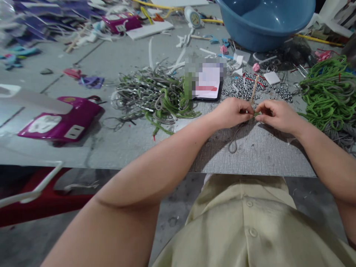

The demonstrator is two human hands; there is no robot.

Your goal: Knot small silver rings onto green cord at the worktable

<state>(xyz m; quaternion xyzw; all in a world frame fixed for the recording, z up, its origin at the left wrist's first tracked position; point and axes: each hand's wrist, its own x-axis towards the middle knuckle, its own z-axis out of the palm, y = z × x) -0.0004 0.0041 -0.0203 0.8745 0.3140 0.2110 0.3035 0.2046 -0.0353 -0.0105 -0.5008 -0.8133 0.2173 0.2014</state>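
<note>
Pinching cord (233,141) between left hand (232,112), right hand (275,115); loop trails nearward.

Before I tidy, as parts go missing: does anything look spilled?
Yes: small metal rings lie scattered loose on the table beside the phone, beyond the left hand and right hand pinching a green cord; no container holds them.

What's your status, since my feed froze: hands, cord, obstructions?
Left hand and right hand both pinching green cord. Grey loop trails on table beneath. Wooden stick close behind, not blocking.
</note>
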